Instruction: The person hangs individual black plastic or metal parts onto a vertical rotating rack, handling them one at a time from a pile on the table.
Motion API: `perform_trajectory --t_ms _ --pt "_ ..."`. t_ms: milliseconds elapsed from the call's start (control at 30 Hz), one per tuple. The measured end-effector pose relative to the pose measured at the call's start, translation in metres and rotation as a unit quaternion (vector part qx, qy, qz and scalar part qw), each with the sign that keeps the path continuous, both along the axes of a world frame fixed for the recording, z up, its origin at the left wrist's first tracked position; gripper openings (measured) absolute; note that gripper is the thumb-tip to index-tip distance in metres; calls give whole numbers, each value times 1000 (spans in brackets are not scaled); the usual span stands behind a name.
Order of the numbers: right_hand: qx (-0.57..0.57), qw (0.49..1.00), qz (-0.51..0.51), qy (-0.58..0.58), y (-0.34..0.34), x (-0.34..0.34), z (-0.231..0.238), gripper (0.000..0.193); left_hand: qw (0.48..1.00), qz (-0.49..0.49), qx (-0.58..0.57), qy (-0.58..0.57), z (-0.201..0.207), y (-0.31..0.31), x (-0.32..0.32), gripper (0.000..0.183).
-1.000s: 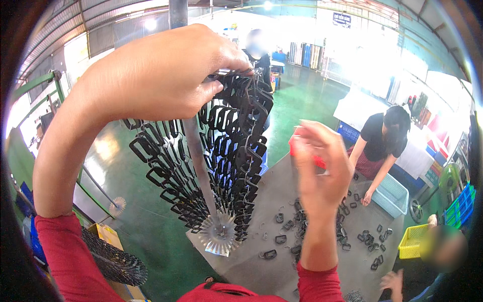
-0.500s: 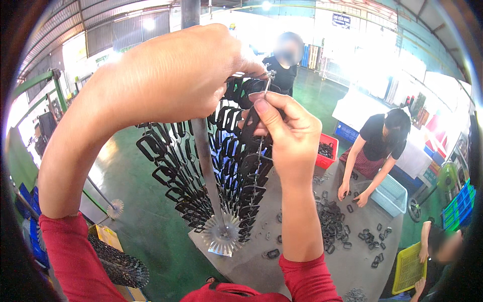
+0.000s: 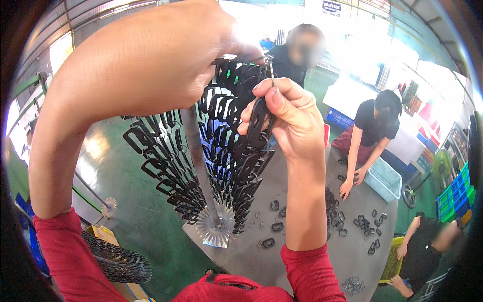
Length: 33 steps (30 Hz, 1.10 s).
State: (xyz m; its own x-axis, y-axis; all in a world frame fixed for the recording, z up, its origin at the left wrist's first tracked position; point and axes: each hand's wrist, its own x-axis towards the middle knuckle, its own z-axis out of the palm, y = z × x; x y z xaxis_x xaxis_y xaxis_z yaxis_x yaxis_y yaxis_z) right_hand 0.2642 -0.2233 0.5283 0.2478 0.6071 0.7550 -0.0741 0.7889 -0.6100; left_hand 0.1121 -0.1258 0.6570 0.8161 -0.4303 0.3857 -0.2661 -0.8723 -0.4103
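Over green floor (image 3: 161, 251), R hand (image 3: 297, 113) pinched black oblong ring (image 3: 257, 116), long axis near-vert., just below/right of L hand (image 3: 198, 48) (grip unclear).

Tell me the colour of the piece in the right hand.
The piece is black, best seen in the head view.

Head view: looks forward and down from the left of two fisheyes worn on the person's head (upright, unmirrored).
Left hand (image 3: 198, 53): very near, large in the upper half, left of centre.
Right hand (image 3: 292, 113): near too, just right of centre.
Red top (image 3: 229, 290): caught from above at the lower edge.
Table (image 3: 259, 257): seen slantwise from above, farther off than both hands.
Roof (image 3: 83, 14): well away, taken in along the top, straight lines bowed.
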Motion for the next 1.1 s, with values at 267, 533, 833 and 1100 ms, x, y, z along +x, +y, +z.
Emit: perform_trajectory --t_ms 267,533,833,1100 --pt "-46 984 -155 78 -46 43 -34 24 999 27 -5 -17 1 17 -3 43" --pt "-233 837 -485 103 -150 186 -155 26 999 29 -35 7 4 22 -20 43" --pt "-405 560 -703 -168 -169 203 -249 35 997 17 -65 49 8 7 -17 47" --pt "72 719 -649 -238 -42 -20 -38 21 997 75 3 36 5 9 -6 40"
